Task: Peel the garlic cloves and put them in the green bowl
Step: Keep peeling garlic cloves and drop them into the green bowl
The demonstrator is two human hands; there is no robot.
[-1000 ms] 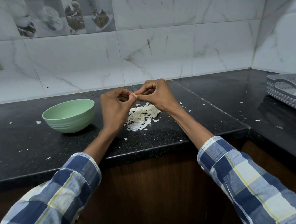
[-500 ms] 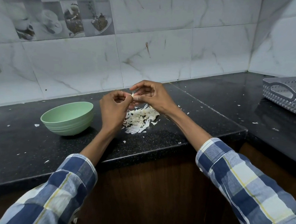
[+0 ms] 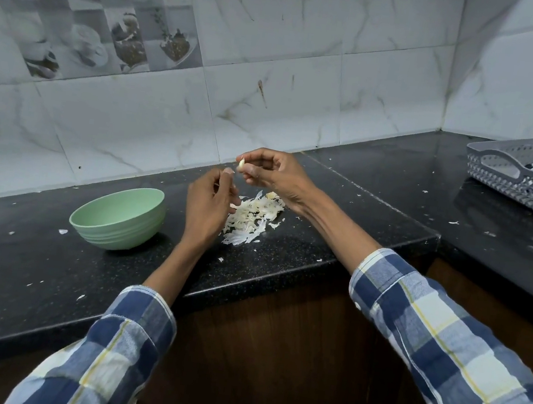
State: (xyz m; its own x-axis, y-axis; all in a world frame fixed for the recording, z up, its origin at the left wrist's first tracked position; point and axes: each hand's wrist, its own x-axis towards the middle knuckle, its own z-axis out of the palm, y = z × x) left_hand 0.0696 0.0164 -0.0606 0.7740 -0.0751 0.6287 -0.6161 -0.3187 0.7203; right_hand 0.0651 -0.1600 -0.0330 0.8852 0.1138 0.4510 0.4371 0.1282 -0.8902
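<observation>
1. One garlic clove (image 3: pixel 241 164) is in view, pale and small, pinched at the fingertips of the right hand (image 3: pixel 273 177), which holds it in the air above the pile of skins (image 3: pixel 252 218); whether any skin remains on it is too small to tell.
2. The left hand (image 3: pixel 209 204) sits just beside and below the clove, apart from it; its fingers are curled with thumb and forefinger drawn together, perhaps on a scrap of peel, though I cannot tell whether it holds anything.
3. One green bowl (image 3: pixel 119 216) stands on the dark surface (image 3: pixel 28 272), to the left of the left hand and near it; its inside is hidden from this angle, so no count of peeled cloves can be given.
4. One heap of skins lies on the surface under the hands; loose flakes are scattered widely around it.
5. One grey perforated basket (image 3: pixel 526 175) rests well apart at the far right.
6. Risks, as I judge them: the clove is held by a light pinch, so it could slip and drop into the skins, where its colour would hide it; a flake stuck to it could ride into the bowl; a sleeve could nudge the bowl on the reach across.
</observation>
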